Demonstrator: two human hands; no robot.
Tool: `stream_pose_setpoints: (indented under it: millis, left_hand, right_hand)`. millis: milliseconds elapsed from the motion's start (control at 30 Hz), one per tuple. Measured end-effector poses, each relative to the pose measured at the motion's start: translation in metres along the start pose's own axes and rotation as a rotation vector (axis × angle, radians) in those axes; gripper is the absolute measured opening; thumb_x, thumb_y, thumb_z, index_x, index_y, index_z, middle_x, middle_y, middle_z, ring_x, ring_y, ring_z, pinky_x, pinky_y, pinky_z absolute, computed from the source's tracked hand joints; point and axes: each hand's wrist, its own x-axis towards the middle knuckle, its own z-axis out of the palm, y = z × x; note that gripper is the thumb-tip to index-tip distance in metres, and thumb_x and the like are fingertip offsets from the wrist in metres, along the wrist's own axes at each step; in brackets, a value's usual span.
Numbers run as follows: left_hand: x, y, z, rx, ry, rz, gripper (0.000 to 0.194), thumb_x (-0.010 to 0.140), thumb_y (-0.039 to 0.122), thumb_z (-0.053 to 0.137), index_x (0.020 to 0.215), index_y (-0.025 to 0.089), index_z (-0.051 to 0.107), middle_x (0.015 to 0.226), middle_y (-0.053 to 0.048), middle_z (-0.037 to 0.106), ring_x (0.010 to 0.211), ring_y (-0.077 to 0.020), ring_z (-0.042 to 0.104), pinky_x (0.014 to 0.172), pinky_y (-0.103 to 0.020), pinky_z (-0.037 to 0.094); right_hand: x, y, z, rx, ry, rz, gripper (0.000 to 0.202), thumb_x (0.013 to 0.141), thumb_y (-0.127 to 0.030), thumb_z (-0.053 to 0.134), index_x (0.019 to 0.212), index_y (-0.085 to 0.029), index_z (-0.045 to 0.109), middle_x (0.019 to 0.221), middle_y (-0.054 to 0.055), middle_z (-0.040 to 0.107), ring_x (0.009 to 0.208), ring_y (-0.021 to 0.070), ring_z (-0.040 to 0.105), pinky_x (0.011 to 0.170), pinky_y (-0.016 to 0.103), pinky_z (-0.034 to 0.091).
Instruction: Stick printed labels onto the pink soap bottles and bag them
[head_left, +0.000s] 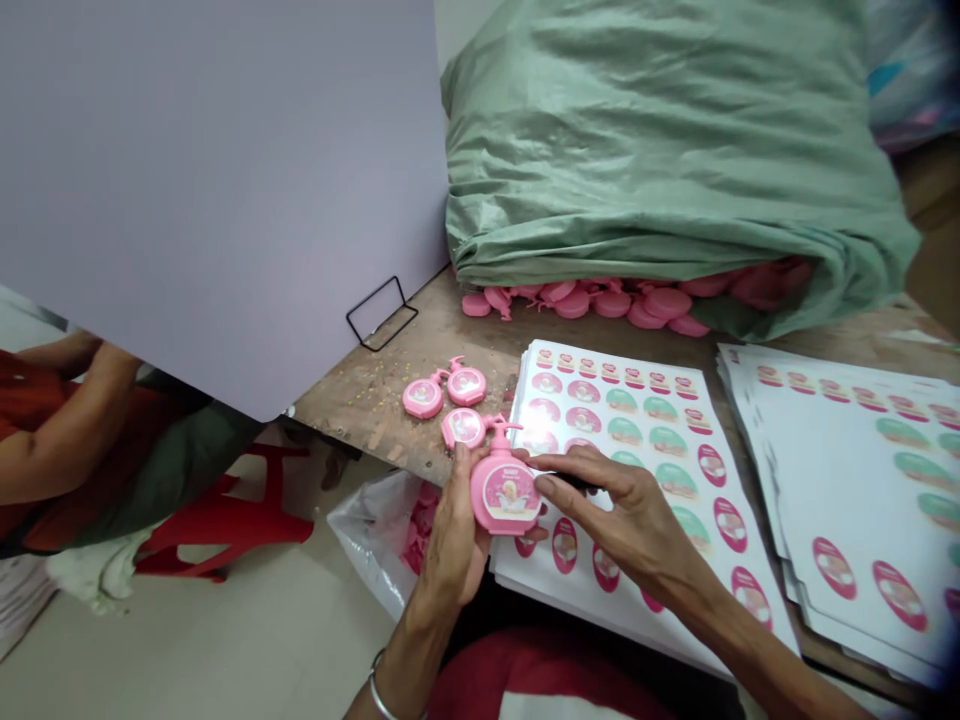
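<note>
A pink pump-top bottle [507,490] with a round picture label is held upright in my left hand [452,535], which wraps its left side and back. My right hand [611,500] pinches a dark, thin tool [566,480] whose end is at the bottle's right edge. Behind the bottle lie three more labelled pink bottles [465,384] on the wooden table [375,390]. Under and beyond my right hand is a stack of sticker sheets [622,400] with pink and green labels.
A second stack of sticker sheets [840,470] is at the right. Behind, a green cloth sack [675,150] spills pink bottles [611,304]. A grey panel [225,180] with a black wire stand [382,314] rises left. Below are a plastic bag [375,530], red stool [240,520] and another person's arm [67,430].
</note>
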Motion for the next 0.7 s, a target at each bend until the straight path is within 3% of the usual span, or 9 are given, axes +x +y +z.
stream_pose_setpoints:
  millis: [700]
  left_hand:
    - [-0.0014, 0.0012, -0.0010, 0.013, 0.011, -0.005, 0.058, 0.088, 0.062, 0.050, 0.123, 0.019, 0.064, 0.120, -0.008, 0.067, 0.106, -0.0212, 0.063, 0.081, -0.025, 0.055]
  right_hand:
    - [0.0019, 0.0047, 0.0068, -0.065, 0.025, -0.098, 0.018, 0.086, -0.031, 0.067, 0.099, -0.023, 0.076, 0.068, 0.000, 0.061, 0.066, 0.0143, 0.052, 0.063, 0.029, 0.043]
